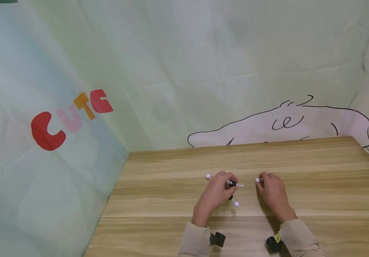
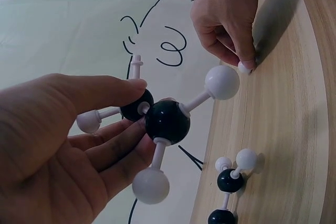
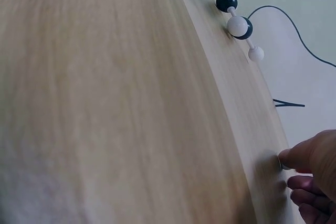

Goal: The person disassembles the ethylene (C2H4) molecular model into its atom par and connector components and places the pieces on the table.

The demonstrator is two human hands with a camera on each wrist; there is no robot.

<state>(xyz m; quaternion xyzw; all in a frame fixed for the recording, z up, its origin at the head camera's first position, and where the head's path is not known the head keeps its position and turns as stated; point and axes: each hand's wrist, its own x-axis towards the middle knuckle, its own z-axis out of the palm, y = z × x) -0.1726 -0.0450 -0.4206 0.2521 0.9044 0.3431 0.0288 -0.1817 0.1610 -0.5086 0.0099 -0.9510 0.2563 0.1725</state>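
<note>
My left hand pinches a ball-and-stick molecular model by one of its black balls, thumb on top and fingers beneath. This model has a second black ball, several white balls on white sticks, and one bare white peg. To the right, my right hand pinches a small white ball between thumb and fingertips, low at the tabletop. In the left wrist view, the fingers partly cover that ball. A similar black-and-white model lies on the table near my left hand.
The wood-grain table reaches back to a pale fabric backdrop with line drawings. More fabric, printed with colored letters, hangs along the left side. Black wrist devices sit at both cuffs.
</note>
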